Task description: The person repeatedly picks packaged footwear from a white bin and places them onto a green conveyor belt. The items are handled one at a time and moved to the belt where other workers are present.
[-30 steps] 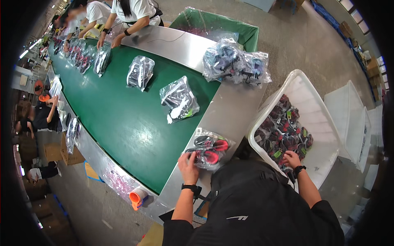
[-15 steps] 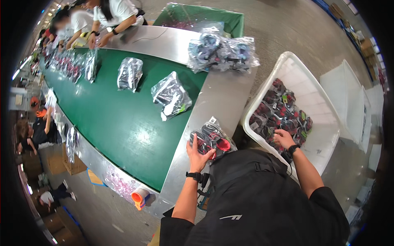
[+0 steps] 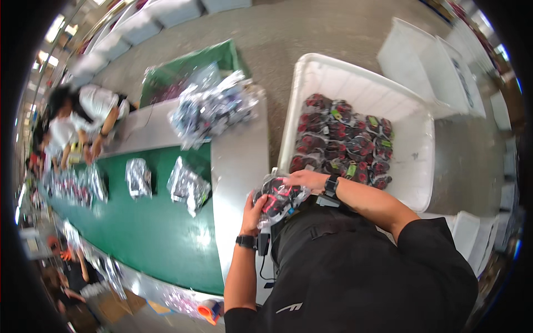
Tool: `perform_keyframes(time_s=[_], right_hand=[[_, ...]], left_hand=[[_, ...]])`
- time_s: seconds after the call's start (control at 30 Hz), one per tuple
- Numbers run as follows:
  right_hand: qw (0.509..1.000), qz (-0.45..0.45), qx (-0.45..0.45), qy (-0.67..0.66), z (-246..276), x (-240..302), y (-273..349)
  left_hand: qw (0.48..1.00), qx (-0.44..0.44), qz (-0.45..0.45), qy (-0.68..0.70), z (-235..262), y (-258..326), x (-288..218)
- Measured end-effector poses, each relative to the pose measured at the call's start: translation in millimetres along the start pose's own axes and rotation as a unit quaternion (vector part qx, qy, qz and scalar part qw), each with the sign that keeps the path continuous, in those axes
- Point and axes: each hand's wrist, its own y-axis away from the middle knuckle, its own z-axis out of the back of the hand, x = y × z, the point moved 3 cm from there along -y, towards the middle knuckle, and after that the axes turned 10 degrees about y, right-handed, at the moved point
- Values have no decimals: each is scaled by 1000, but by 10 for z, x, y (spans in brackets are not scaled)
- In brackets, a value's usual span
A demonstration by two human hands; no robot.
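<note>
Both the left hand (image 3: 254, 206) and right hand (image 3: 304, 178) grasp a bagged shoe pair (image 3: 277, 198) beside the white bin (image 3: 311, 72), where slick plastic might slip from the fingers

place: packing factory — green conveyor belt (image 3: 150, 233) | white bins (image 3: 411, 127) | workers (image 3: 89, 119)

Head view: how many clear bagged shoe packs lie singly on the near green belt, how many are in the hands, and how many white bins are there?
Packs lying singly on the near green belt: 2, one and another; the far clusters are too blurred to count.
Pack held by left hand and right hand: 1
White bins: 2, one with shoes, one behind
Total: 5
</note>
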Motion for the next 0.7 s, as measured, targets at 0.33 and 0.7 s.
perform_keyframes(time_s=[0.33, 0.7], right_hand=[[962, 45, -51, -264, 1243, -1240, 880], [817, 128, -317, -464, 2533, -1584, 950]], left_hand=[[992, -45, 98, -60, -437, -18, 274], [950, -274, 59, -141, 525, 840, 644]])
